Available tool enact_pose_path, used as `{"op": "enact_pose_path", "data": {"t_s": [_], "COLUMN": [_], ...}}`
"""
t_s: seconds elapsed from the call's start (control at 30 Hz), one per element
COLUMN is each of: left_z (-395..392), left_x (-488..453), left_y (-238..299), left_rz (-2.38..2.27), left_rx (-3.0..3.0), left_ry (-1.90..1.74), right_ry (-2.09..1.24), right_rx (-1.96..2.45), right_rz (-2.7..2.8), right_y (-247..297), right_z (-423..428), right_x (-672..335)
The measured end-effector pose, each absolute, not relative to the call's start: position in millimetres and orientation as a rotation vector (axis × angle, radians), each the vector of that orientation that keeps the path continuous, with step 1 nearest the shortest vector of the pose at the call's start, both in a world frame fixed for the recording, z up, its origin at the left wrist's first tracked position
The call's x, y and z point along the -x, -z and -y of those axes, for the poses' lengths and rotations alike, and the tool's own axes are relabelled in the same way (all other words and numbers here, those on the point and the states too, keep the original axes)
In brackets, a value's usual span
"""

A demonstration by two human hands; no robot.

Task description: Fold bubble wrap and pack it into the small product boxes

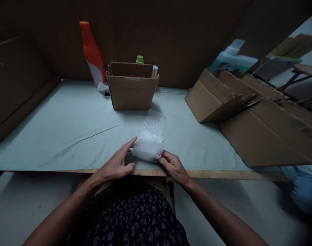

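Observation:
A strip of bubble wrap (pixel 152 127) lies on the pale green cloth, its near end folded into a white wrapped bundle (pixel 148 150) close to the table's front edge. What the bundle contains is hidden. My right hand (pixel 173 166) pinches the bundle's right end between thumb and fingers. At the left end is my left hand (pixel 120 160), thumb and fingers apart, fingertips beside or lightly touching the wrap; it grips nothing.
A cardboard box (pixel 132 92) stands behind the wrap, with a green-capped bottle (pixel 139 59) partly hidden behind it. An orange bottle (pixel 93 51) is at back left. Tilted cardboard boxes (pixel 271 133) and a teal-filled bottle (pixel 232 59) occupy the right. Cardboard walls surround the cloth-covered table (pixel 94 112).

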State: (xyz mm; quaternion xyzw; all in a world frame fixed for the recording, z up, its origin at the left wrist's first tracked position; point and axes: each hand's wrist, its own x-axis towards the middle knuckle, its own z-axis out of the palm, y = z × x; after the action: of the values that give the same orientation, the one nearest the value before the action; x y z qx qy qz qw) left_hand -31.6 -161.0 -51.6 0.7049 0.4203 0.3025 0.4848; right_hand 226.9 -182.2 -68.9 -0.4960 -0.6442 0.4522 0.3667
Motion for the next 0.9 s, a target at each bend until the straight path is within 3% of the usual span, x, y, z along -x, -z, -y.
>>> {"op": "enact_pose_path", "data": {"t_s": [0.13,0.33,0.4,0.5,0.67,0.8,0.9], "left_z": [144.5,118.8,115.4,116.9,133.8,139.7,128.7], "left_x": [0.8,-11.2,-12.4,-12.5,1.3,9.9,4.6], "left_y": [62.8,64.8,66.5,71.6,73.0,67.1,65.7], "left_rz": [-1.166,-1.355,-1.355,-1.391,-1.181,-0.957,-1.129], "left_rx": [-1.647,-1.767,-1.821,-1.932,-2.288,-2.28,-2.096], "left_ry": [-0.707,-0.431,-0.365,-0.381,-0.88,-0.814,-0.677], "right_ry": [-1.225,-0.222,-0.092,-0.065,-0.225,-0.716,-0.625], "right_rx": [1.329,1.276,1.155,1.112,1.116,1.227,1.329], "right_rz": [1.542,1.905,2.147,2.376,2.243,2.093,2.038], "right_y": [69.6,61.6,61.5,68.8,74.8,61.8,57.3], "right_z": [180.6,198.7,197.6,186.7,170.3,165.5,162.1], "right_x": [-232.6,-237.8,-233.0,-225.9,-226.6,-232.1,-237.2]}}
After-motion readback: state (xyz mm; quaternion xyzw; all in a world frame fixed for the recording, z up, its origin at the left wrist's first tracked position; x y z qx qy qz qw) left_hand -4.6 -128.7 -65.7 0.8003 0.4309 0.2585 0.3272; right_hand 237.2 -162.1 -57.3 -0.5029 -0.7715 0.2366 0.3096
